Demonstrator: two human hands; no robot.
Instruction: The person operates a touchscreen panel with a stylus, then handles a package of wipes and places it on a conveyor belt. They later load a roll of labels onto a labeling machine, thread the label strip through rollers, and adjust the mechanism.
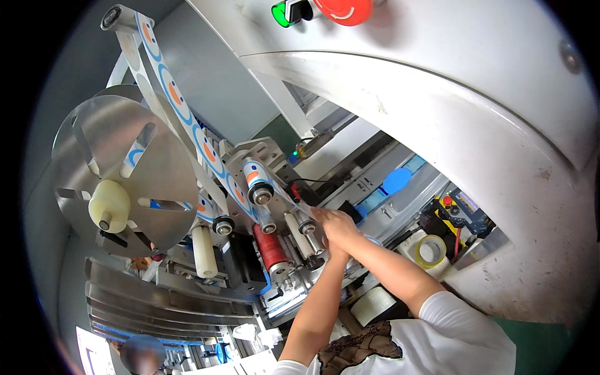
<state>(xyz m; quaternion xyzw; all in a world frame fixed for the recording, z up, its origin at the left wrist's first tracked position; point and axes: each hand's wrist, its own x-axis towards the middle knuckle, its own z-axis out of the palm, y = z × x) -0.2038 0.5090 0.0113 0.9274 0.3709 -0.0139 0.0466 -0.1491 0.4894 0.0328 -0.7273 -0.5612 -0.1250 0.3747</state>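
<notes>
A strip of round labels [177,100] with blue rings and orange shapes runs from a high roller down into a labelling machine. It passes round a black-ended roller [260,193], and a pale end of it reaches my fingers beside a small metal roller [307,226]. My right hand [339,227] is closed, its fingertips pinched at that strip. Crossed beneath it, my left hand [336,247] is mostly hidden by the right, so its fingers do not show. A red roller [269,246] lies just left of both hands.
A large slotted metal disc [165,187] stands at the left. A white machine cover [437,119] with a red stop button [344,9] overhangs the right. A yellow-edged tape roll [432,250] lies right of my forearms. Another person [142,355] appears at the lower left.
</notes>
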